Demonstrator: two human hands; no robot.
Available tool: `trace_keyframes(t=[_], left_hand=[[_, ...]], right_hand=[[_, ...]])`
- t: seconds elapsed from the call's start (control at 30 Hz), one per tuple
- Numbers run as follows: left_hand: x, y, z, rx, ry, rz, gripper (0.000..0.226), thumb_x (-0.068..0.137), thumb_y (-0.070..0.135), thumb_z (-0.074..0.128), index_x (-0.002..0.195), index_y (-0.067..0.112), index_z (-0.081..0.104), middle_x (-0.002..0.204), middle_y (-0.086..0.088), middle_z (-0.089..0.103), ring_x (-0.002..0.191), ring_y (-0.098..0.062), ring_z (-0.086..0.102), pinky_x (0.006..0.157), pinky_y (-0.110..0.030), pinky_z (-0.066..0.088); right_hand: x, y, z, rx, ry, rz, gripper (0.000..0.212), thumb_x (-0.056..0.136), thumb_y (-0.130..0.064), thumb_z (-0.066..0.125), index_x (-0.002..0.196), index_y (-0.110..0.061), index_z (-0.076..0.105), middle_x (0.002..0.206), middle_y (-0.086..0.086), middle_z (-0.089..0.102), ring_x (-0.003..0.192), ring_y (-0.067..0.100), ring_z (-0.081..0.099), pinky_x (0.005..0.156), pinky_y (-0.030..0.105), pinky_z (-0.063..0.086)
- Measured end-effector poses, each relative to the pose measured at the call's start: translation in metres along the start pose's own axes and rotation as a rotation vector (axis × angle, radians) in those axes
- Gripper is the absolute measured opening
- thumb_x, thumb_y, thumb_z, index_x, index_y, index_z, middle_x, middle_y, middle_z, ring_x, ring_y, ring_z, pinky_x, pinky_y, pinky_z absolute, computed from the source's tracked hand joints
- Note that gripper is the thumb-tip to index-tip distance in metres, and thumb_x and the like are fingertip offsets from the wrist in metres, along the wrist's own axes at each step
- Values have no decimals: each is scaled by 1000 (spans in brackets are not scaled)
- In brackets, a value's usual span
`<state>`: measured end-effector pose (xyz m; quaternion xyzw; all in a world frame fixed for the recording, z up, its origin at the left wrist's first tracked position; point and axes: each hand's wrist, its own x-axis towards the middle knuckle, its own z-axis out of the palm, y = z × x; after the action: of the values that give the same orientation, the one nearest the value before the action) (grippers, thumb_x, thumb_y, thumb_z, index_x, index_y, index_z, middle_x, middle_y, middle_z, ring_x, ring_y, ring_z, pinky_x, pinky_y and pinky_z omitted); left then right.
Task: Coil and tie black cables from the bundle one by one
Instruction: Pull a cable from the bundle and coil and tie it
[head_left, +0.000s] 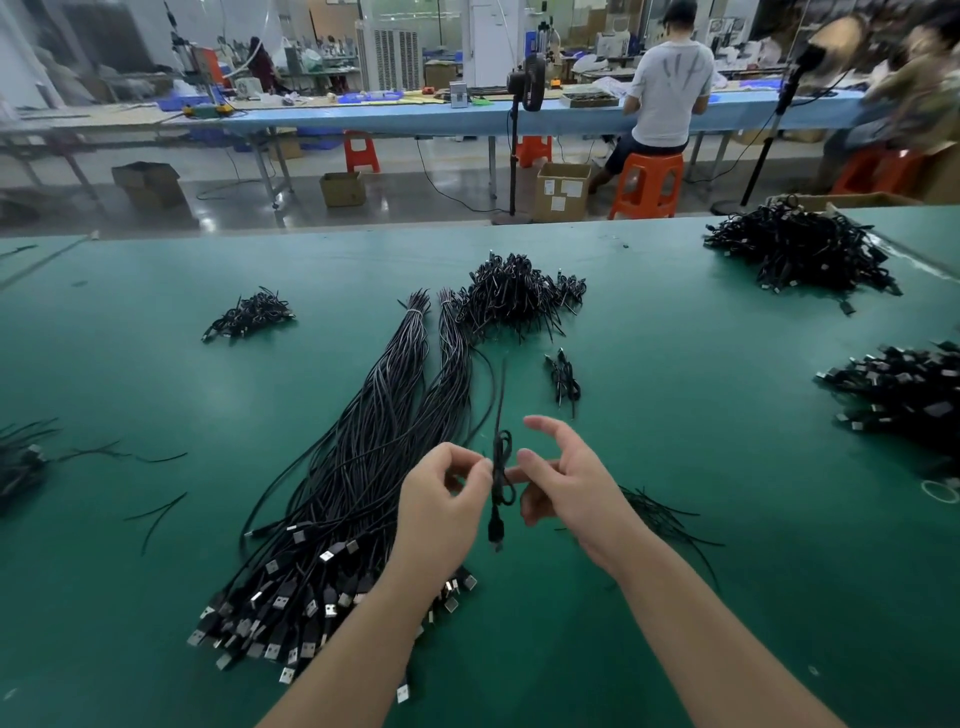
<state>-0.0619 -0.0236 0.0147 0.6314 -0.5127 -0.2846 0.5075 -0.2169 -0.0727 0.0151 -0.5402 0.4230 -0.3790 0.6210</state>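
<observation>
Above the near middle of the green bench (675, 364), the left hand (447, 499) and right hand (566, 488) pinch 1 coiled black cable (501, 478) between curled fingers (475, 462). The bundle (363, 467) lies just left. No writing is readable.

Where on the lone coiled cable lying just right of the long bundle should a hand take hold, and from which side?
Probably at the coiled cable's middle, coming straight down from above with a pinch across its width. It lies flat on the green table, narrow and elongated, with loose ends sticking out at both tips, and bare table on either side leaves room for fingers.
</observation>
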Motion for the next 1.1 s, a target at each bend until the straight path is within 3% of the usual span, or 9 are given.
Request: trace_keyframes(t=[0.13, 0.23, 0.4, 0.6, 0.7, 0.8, 0.9, 1.0, 1.1], left_hand=[[5, -1, 0, -348, 57, -359, 13, 95, 20, 66, 87, 11, 72, 77, -8, 67, 77, -27, 61, 82, -50, 55], [3, -2, 3, -372, 50, -393, 13, 94, 18, 67, 87, 10, 73, 88, -25, 69, 80, -31, 62, 91, -63, 53], [2, -5, 2, -289, 44, -356, 12, 92, 21, 70, 81, 20, 75, 85, -12, 75, 90, -39, 71, 87, -60, 56], [1, -6, 0, -254, 46, -283, 11, 93, 18, 71, 82, 17, 73, 83, -15, 73, 76, -24, 65, 81, -57, 55], [0, -7, -2, -210, 35, -211, 11, 94, 17, 69, 83, 16, 71, 80, -14, 71, 71, -19, 62, 71, -54, 54], [-5, -7, -1, -40, 36, -16, 11, 94, 13, 68, 85, 19, 66, 81, 2, 67, 73, -7, 60, 69, -30, 50], [-8, -8, 3, 178, 77, 249, 16, 91, 3, 67, 85, 17, 62, 89, 8, 59, 89, -10, 55, 82, -28, 47], [-8, -11, 5, 331, 127, 406, 15, 89, 0, 69, 85, 13, 62, 90, 9, 57, 92, -10, 47, 85, -31, 43], [-7, -14, 5, 369, 127, 440, 13, 90, 2, 69, 86, 12, 62, 91, 8, 58, 91, -9, 46, 85, -28, 41]], right_hand=[[-4, 2, 3, -324, -79, -167, 46, 97, -5, 59, 124, -40, 50, 98, -5, 75, 64, 16, 66, 65, 32, 60], [-5, 7, 8, -563, -17, -271, 44, 91, -4, 67, 121, -36, 63, 107, -18, 68, 73, 8, 65, 73, 27, 59], [-2, 7, 11, -608, 43, -355, 32, 90, -5, 68, 116, -24, 73, 96, -17, 68, 74, 2, 61, 68, 14, 48], [-2, 6, 14, -637, 27, -410, 26, 93, -7, 67, 115, -19, 73, 113, -15, 67, 84, -5, 62, 76, 10, 49], [-2, 4, 16, -496, 9, -266, 16, 98, -12, 61, 107, -21, 71, 80, -9, 71, 64, 4, 64, 60, 22, 55], [2, 2, 17, -378, 27, -167, 8, 101, -20, 57, 104, -25, 63, 53, -5, 59, 44, 7, 49, 45, 21, 41], [5, -2, 18, -205, 46, -49, 18, 101, -22, 58, 118, -22, 53, 57, -2, 64, 43, 13, 40, 42, 26, 35], [5, -4, 16, -133, 15, 2, 13, 99, -22, 62, 108, -18, 54, 71, 15, 72, 41, 15, 37, 39, 24, 33], [4, -5, 12, -158, -27, -21, 7, 99, -23, 61, 99, -16, 61, 65, 8, 70, 41, 14, 41, 40, 25, 37]])
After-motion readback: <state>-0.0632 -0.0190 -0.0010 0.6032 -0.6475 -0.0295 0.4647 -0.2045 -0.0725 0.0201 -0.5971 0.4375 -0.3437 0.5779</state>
